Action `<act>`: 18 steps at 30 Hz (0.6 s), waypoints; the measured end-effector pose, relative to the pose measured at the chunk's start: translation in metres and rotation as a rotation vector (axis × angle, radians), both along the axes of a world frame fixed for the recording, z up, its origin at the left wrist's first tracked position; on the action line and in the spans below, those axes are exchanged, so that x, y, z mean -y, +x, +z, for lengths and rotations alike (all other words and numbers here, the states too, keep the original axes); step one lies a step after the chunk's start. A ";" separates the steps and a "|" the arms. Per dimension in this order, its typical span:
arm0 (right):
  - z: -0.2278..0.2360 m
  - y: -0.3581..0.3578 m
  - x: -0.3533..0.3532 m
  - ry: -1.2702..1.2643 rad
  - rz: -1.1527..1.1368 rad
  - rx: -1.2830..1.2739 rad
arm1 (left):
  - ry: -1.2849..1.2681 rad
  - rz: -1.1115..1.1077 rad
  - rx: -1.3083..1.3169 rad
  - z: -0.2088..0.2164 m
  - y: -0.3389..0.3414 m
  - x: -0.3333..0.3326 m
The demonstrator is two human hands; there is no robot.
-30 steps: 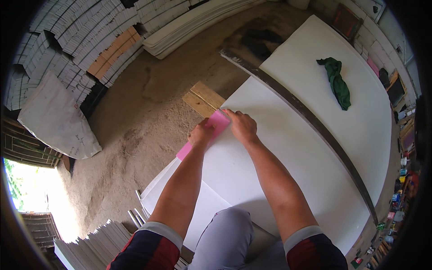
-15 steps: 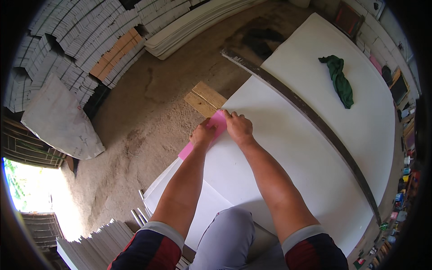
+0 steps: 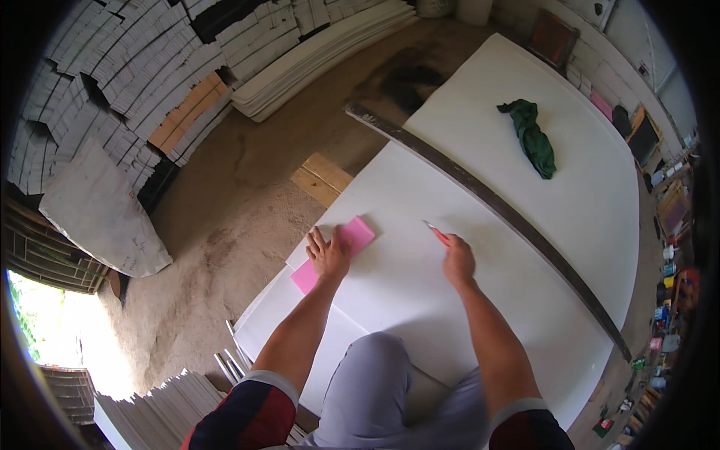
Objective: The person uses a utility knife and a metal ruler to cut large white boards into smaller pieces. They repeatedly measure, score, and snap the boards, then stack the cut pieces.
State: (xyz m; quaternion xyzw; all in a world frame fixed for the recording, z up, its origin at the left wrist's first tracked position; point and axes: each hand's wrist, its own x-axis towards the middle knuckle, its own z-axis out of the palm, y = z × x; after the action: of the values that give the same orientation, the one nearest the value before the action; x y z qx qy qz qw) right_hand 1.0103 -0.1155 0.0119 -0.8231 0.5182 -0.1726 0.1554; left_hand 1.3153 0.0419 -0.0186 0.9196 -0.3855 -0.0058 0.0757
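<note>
My left hand [image 3: 328, 255] lies on a flat pink block [image 3: 355, 234] near the left edge of a large white sheet [image 3: 390, 277]. Its fingers are spread, and part of the block is hidden beneath it. Over the same sheet, my right hand [image 3: 458, 259] is closed around a red-handled cutter knife [image 3: 438, 232]. The blade points up and to the left, toward the block but apart from it.
A long dark bar [image 3: 480, 187] crosses the white sheets, with a crumpled green cloth [image 3: 534, 142] beyond it. Wooden boards [image 3: 322, 178] lie left of the sheet. White stacks [image 3: 135, 52] line the far left. Bottles and cans [image 3: 663, 313] crowd the right side.
My right hand has left the pink block, moved right, and now shows a cutter knife. My left hand has spread out on the block, which now lies farther in on the sheet.
</note>
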 end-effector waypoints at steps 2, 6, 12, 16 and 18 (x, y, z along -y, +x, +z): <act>0.011 -0.068 -0.016 0.124 -0.167 0.066 | -0.012 -0.089 -0.120 0.006 -0.022 -0.021; 0.044 -0.156 -0.055 0.295 -0.381 0.167 | -0.037 -0.135 -0.341 0.049 -0.069 -0.012; 0.081 -0.224 -0.108 0.456 -0.494 0.778 | -0.373 -0.258 -0.708 0.132 -0.204 0.051; 0.100 -0.263 -0.139 0.405 -0.746 0.898 | -0.583 -0.258 -1.361 0.179 -0.331 0.087; 0.106 -0.299 -0.161 0.363 -0.866 1.034 | -0.585 -0.239 -1.523 0.195 -0.403 0.088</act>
State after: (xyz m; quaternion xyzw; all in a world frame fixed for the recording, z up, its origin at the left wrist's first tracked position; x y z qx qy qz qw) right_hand 0.7114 0.0459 0.1175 -0.3157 0.6798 -0.4994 0.4346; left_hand 0.9119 -0.0461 0.1769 0.5597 -0.3100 -0.5353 0.5515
